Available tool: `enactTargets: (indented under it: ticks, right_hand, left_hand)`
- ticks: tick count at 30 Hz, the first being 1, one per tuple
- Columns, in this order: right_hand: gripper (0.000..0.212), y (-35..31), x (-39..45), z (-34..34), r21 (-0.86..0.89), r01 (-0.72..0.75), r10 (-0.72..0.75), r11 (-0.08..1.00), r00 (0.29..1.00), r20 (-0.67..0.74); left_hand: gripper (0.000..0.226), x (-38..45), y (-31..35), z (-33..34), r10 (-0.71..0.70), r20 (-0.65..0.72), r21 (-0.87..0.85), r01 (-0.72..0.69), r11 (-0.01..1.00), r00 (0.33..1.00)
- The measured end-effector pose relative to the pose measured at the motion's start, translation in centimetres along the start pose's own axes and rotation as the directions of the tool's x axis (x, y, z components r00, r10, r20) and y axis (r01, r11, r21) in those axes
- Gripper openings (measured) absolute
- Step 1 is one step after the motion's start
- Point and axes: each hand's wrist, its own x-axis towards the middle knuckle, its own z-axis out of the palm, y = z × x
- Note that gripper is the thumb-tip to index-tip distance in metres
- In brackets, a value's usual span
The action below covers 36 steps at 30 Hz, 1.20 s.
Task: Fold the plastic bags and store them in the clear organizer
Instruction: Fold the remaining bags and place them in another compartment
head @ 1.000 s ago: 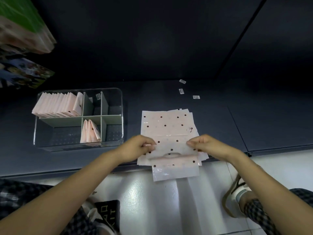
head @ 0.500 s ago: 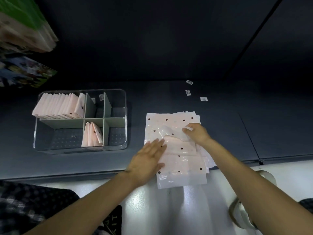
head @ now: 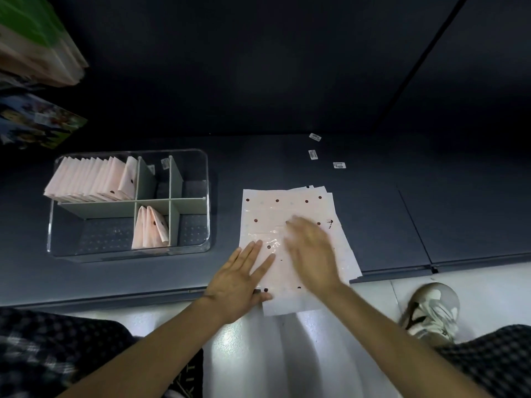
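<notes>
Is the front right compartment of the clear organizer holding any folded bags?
No, that compartment of the clear organizer shows only its bare dotted floor.

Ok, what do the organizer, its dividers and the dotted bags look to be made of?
The organizer looks like clear rigid plastic, perhaps acrylic: the shelf shows through its glossy walls. Its dividers look like opaque matte grey-green plastic, flat and stiff. The dotted bags look like thin pale pink plastic film: glare and wrinkles show near the left hand and the blurred right hand.
</notes>
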Motion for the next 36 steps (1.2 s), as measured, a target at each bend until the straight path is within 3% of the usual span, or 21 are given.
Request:
enactTargets:
  ticks: [2,3,8,12,16,18,21,24,28,32,36]
  right_hand:
    - [0.049,-1.2,-3.0,0.7,-0.080,0.277,-0.263,0.958,0.952,0.154]
    - [0.056,-1.3,-4.1,0.8,-0.101,0.320,-0.286,0.942,0.922,0.261]
    - [0.070,3.0,-5.8,-0.7,-0.211,0.259,-0.130,0.942,0.867,0.482]
    - [0.077,6.8,-6.7,-2.3,-0.237,0.238,-0.069,0.942,0.827,0.559]
    - [0.059,6.3,-4.8,-2.7,-0.196,0.126,-0.037,0.973,0.914,0.404]
    - [0.053,5.7,-3.4,-2.5,-0.165,0.074,-0.006,0.984,0.925,0.380]
    - [0.061,5.1,-2.3,-1.8,-0.126,0.046,0.011,0.991,0.909,0.416]
    - [0.063,5.3,-2.0,-1.5,-0.139,0.094,-0.021,0.986,0.890,0.455]
    - [0.056,6.0,-1.5,-1.8,-0.135,0.164,-0.088,0.977,0.889,0.449]
    - [0.060,6.8,-0.7,-2.1,-0.150,0.266,-0.178,0.952,0.882,0.436]
    - [0.066,7.3,-0.2,-2.1,-0.242,0.379,-0.261,0.893,0.875,0.408]
  left_hand:
    - [0.076,0.0,0.0,0.0,-0.001,-0.010,-0.001,0.001,1.000,1.000]
    - [0.076,0.1,0.0,0.0,0.000,-0.014,-0.008,0.000,1.000,1.000]
    - [0.073,-0.4,-0.5,0.0,-0.009,-0.020,-0.022,0.008,1.000,1.000]
    - [0.072,-1.2,-1.6,0.2,-0.009,-0.019,-0.002,0.009,1.000,1.000]
    - [0.069,-0.9,-1.8,-0.7,-0.026,-0.069,-0.052,0.022,0.998,0.997]
    - [0.066,-0.5,-1.8,-1.6,-0.026,-0.088,-0.086,0.018,0.996,0.996]
    - [0.056,0.4,-1.6,-2.5,-0.019,-0.070,-0.172,0.007,0.985,0.997]
    - [0.051,1.2,-1.4,-3.0,-0.024,-0.053,-0.246,0.011,0.969,0.998]
    - [0.059,2.3,-1.7,-3.1,-0.091,-0.128,-0.248,0.057,0.967,0.988]
    - [0.064,3.4,-1.9,-3.2,-0.122,-0.197,-0.158,0.091,0.983,0.973]
    - [0.061,3.7,-2.0,-3.3,-0.046,-0.261,-0.038,0.038,0.999,0.964]
